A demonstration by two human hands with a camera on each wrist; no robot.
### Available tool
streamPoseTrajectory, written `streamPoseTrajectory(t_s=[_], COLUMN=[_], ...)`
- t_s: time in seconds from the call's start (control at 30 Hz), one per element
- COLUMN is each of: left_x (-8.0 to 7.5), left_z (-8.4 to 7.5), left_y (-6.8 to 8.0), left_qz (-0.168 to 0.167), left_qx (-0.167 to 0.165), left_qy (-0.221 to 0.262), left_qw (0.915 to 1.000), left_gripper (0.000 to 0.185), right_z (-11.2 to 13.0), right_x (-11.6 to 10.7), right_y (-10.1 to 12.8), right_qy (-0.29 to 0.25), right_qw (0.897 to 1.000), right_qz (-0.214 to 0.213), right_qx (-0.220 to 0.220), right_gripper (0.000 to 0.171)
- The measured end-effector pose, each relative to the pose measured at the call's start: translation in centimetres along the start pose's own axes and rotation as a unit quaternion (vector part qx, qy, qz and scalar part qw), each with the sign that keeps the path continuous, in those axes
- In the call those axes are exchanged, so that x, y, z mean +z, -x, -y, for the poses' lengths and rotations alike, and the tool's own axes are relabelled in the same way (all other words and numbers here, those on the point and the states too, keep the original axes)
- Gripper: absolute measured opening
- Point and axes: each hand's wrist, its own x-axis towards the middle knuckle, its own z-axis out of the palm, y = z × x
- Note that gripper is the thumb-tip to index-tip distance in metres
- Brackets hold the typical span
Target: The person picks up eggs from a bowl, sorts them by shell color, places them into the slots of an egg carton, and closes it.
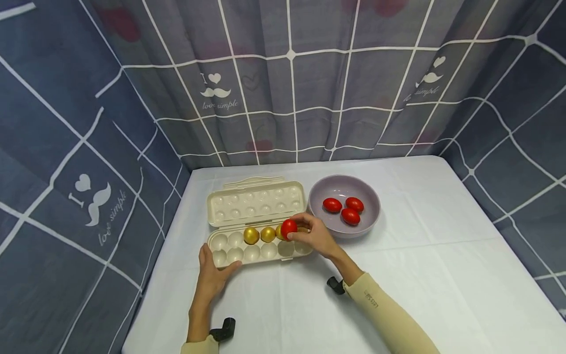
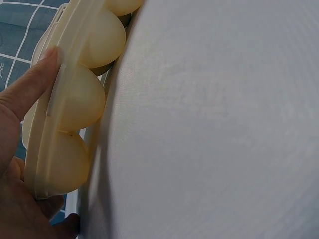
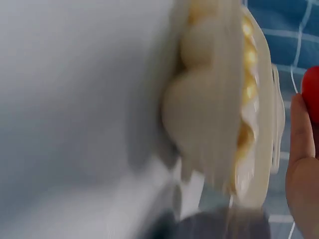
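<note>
An egg carton (image 1: 261,253) of cream plastic lies with its lid (image 1: 256,202) folded back, and several gold eggs (image 1: 251,236) sit in its back row. My left hand (image 1: 212,275) grips the carton's left end, thumb along the front edge and fingers round the side. In the left wrist view the thumb (image 2: 37,79) presses on the rim above the rounded cups. Over the back row, my right hand (image 1: 314,236) pinches a red egg (image 1: 289,227) between thumb and fingers. That red egg (image 3: 311,92) is partly cut off in the right wrist view.
A mauve bowl (image 1: 376,206) with three red eggs (image 1: 351,216) stands to the right of the carton, close to its lid. White cloth (image 1: 420,246) covers the table. Grey-blue curtains (image 1: 265,128) with white lines hang behind and at both sides.
</note>
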Motion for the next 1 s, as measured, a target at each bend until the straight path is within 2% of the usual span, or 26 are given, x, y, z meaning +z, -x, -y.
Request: streamPoseTrajectory(t_s=[0.2, 0.33, 0.5, 0.67, 0.73, 0.8, 0.9, 1.0], left_x=[-0.2, -0.4, -0.4, -0.2, -0.1, -0.1, 0.0, 0.0], left_z=[0.2, 0.3, 0.2, 0.3, 0.3, 0.3, 0.3, 0.3], left_y=[0.0, 0.0, 0.1, 0.0, -0.1, -0.1, -0.1, -0.1], left_qz=[-0.002, 0.0, 0.002, 0.0, 0.001, 0.001, 0.002, 0.001], left_qx=[0.001, -0.001, 0.0, 0.006, 0.007, 0.008, 0.007, 0.005], left_qy=[-0.005, -0.003, 0.003, 0.006, 0.008, 0.01, 0.009, 0.009], left_qw=[1.0, 1.0, 1.0, 1.0, 0.9999, 0.9999, 0.9999, 0.9999], left_gripper=[0.129, 0.128, 0.128, 0.128, 0.128, 0.128, 0.128, 0.128], right_z=[-1.3, -1.1, -1.9, -2.7, -2.7, -2.7, -2.7, -2.8], right_x=[4.7, 7.2, 9.0, 9.9, 10.2, 10.6, 11.1, 11.4], right_y=[-0.1, 0.1, -0.2, -0.8, -1.0, -1.1, -1.2, -1.2], right_qy=[0.042, 0.062, 0.102, 0.159, 0.194, 0.24, 0.315, 0.35], right_qw=[0.999, 0.997, 0.994, 0.987, 0.98, 0.969, 0.946, 0.933], right_qz=[0.025, 0.038, 0.025, 0.009, 0.012, 0.018, 0.025, 0.026], right_qx=[-0.008, -0.019, -0.037, -0.034, -0.043, -0.055, -0.073, -0.075], right_gripper=[0.037, 0.037, 0.038, 0.039, 0.039, 0.038, 0.037, 0.036])
